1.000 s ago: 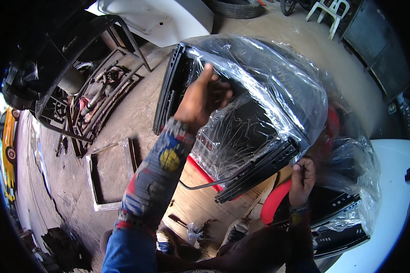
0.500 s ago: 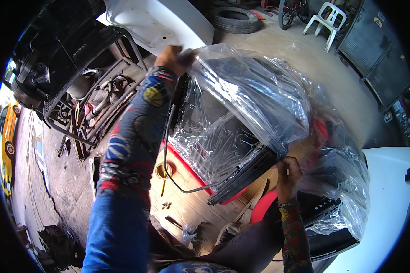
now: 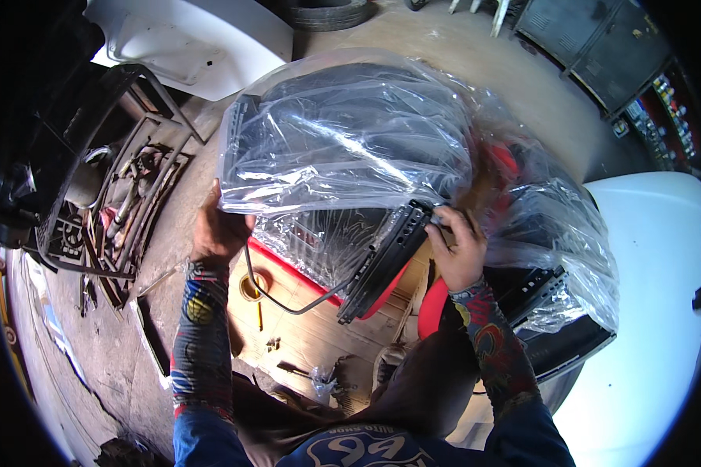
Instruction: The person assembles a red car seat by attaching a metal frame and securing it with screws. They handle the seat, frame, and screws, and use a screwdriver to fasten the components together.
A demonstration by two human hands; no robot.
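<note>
A car seat (image 3: 343, 257) lies tipped over in front of me, its base with red trim facing up. Clear plastic sheeting (image 3: 358, 132) is drawn over its far part. My left hand (image 3: 220, 227) is closed on the sheeting's near edge at the left corner. My right hand (image 3: 458, 245) pinches the sheeting's edge beside the upper end of a black seat rail (image 3: 385, 261). A thin bent dark bar (image 3: 288, 309) runs from that rail toward my left hand. Right of it stands a second red-and-black seat under plastic (image 3: 557, 226).
Cardboard (image 3: 304, 342) covers the floor before me, with a tape roll (image 3: 252, 287) and a yellow pencil (image 3: 259, 315) on it. Metal parts fill a rack (image 3: 125, 210) at left. White panels stand at far left (image 3: 195, 47) and right (image 3: 639, 311); a grey cabinet (image 3: 592, 47) is behind.
My left hand has come down and nearer, drawing the plastic over the seat's far left corner. My right hand stays near the rail's end. The view has shifted.
</note>
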